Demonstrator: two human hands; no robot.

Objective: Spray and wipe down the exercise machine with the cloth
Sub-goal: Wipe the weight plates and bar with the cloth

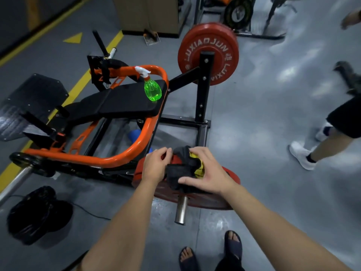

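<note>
The exercise machine [125, 151] has an orange tube frame and a black padded seat. A green spray bottle [152, 89] with a white trigger stands upright on the seat's right end. Below me a red weight plate [224, 202] sits on the machine's near sleeve. A dark grey and yellow cloth [185, 169] lies bunched on top of that plate. My left hand [156, 165] pinches the cloth's left edge with curled fingers. My right hand [207, 173] grips the cloth from the right, thumb under its lower fold.
A second red plate [209, 53] hangs on the black upright at the far side. A black bag [37, 214] lies on the floor at left. Another person's legs and white shoes [302, 155] are at right. My sandalled feet [211, 253] stand below.
</note>
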